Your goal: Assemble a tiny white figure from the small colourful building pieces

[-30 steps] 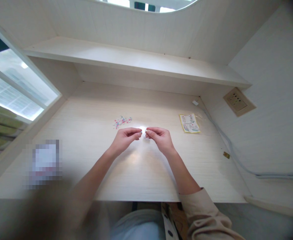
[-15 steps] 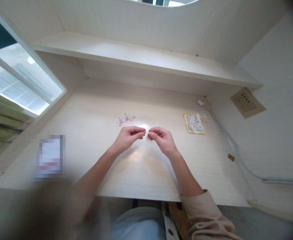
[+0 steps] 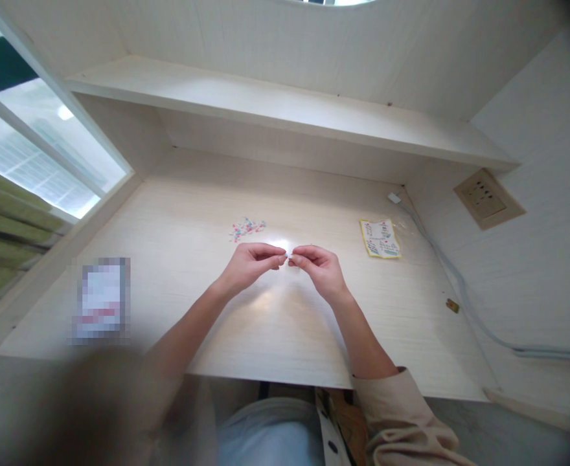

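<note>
My left hand (image 3: 256,262) and my right hand (image 3: 317,266) meet almost tip to tip above the middle of the desk (image 3: 265,336). Each is closed in a pinch of thumb and fingers. Between the fingertips shows a tiny pale and bluish bit, too small to name; I cannot make out whether it is one piece or two. Just beyond my left hand lies a loose heap of small pink, blue and white pieces (image 3: 247,228).
Right of my hands lies a yellow-edged printed sheet (image 3: 381,239) with clear plastic by it. A white plug (image 3: 394,197), a grey cable (image 3: 453,272) and a small brown piece (image 3: 453,305) are along the right wall. A blurred-out flat object (image 3: 101,299) lies at left, below a shelf (image 3: 285,110).
The view has shifted slightly. Both hands keep their pinch with fingertips close together, and the heap looks unchanged.
</note>
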